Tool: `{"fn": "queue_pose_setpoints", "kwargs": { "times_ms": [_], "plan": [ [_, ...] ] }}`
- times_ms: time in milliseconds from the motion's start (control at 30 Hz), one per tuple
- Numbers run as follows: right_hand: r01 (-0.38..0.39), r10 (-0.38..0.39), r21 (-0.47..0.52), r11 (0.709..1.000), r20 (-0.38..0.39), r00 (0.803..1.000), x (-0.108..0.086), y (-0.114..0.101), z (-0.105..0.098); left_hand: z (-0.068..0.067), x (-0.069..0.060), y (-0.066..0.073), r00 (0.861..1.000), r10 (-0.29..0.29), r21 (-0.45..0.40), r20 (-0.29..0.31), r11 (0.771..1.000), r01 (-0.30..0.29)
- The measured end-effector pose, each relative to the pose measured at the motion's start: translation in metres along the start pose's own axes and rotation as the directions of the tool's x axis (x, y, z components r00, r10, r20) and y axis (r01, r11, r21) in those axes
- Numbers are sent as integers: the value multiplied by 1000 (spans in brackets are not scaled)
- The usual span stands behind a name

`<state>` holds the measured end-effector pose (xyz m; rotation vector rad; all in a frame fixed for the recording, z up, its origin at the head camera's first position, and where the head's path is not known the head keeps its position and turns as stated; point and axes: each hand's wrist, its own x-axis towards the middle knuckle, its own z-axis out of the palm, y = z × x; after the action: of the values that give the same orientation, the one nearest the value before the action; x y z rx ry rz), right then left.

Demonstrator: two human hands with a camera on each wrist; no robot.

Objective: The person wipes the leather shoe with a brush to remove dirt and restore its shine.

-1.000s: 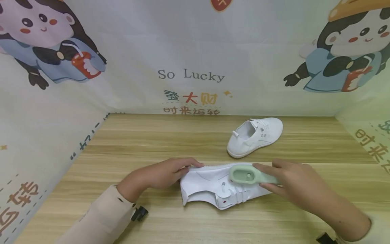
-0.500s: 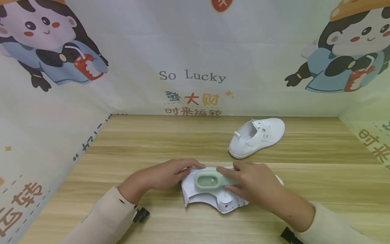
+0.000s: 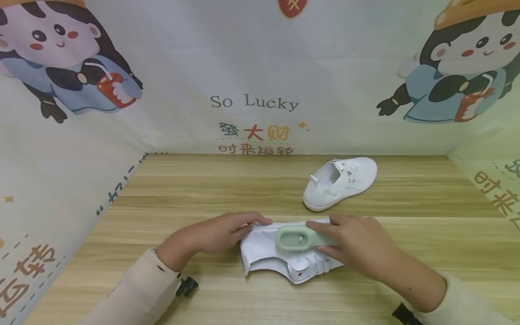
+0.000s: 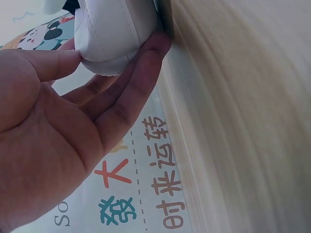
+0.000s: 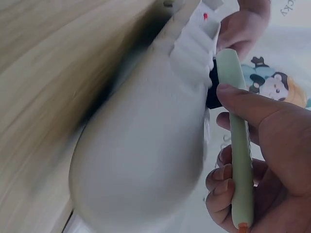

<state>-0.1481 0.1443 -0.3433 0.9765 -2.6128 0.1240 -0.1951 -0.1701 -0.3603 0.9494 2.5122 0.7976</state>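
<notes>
A white lace-up shoe [image 3: 264, 248] lies on its side in the head view, its opening facing me and its toe pointing right. My left hand [image 3: 221, 232] grips the heel [image 4: 109, 39], thumb on one side and fingers on the other. In my right hand [image 3: 359, 241] is a pale green brush [image 3: 294, 238], its head against the side of the shoe near the sole. Dark bristles [image 5: 213, 90] show between the brush and the shoe in the right wrist view. My right hand covers the shoe's toe in the head view.
A second white shoe [image 3: 341, 183] stands upright farther back, toe to the right. The wooden tabletop [image 3: 195, 185] ends at a printed cloth wall [image 3: 178, 99] behind, with cloth at both sides too.
My right hand slid the brush left along the shoe toward the heel, then partway back right. My left hand keeps its grip on the heel, and the shoe stays about where it was.
</notes>
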Motion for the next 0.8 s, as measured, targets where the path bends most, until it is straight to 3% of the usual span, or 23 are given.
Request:
{"fn": "queue_pose_setpoints", "kwargs": {
  "times_ms": [467,700,800],
  "plan": [
    [-119,119,-33,992,6,993,-48,42,-23,0,1,-4,1000,-6,14,-5,1000,6],
    [-207,208,-20,978,97,973,-62,55,-29,0,2,-2,1000,-3,11,-1,1000,3],
    [-202,202,-1,979,96,975,-63,56,-28,1,2,-1,1000,-5,2,-1,1000,5]
  ]
}}
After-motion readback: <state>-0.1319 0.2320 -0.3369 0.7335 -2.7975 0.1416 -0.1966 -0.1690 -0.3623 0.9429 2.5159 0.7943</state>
